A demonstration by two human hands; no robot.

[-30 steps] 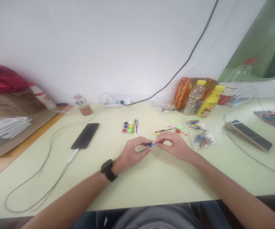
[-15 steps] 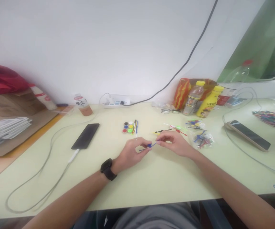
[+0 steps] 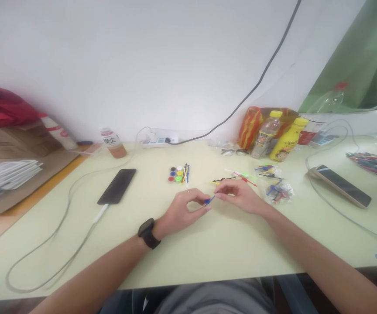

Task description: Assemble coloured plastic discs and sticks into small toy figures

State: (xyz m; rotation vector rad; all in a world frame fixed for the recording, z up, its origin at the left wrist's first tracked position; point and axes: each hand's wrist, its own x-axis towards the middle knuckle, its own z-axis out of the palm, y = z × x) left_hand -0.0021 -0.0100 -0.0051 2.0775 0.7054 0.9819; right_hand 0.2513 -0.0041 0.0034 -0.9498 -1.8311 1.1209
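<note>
Over the middle of the table, my left hand (image 3: 183,209) has its index finger and thumb closed around a small blue plastic piece (image 3: 207,202). My right hand (image 3: 242,197) pinches the upper end of a thin blue plastic stick (image 3: 212,198), which meets the blue piece between the hands. How the two join is too small to make out. Small coloured discs (image 3: 175,174) lie beyond my left hand, with coloured thin sticks (image 3: 186,173) beside them. Past my right hand are loose plastic arrows, a red one (image 3: 245,179) among them.
Small clear bags of plastic parts (image 3: 278,192) lie right of my right hand. A black phone (image 3: 117,186) on a cable is at left, another phone (image 3: 344,186) at right. Bottles (image 3: 288,139), glasses (image 3: 234,152) and a power strip (image 3: 159,141) stand along the wall.
The blue stick and piece have tilted more steeply between my hands. My left thumb has shifted slightly right and down; my right hand has barely moved.
</note>
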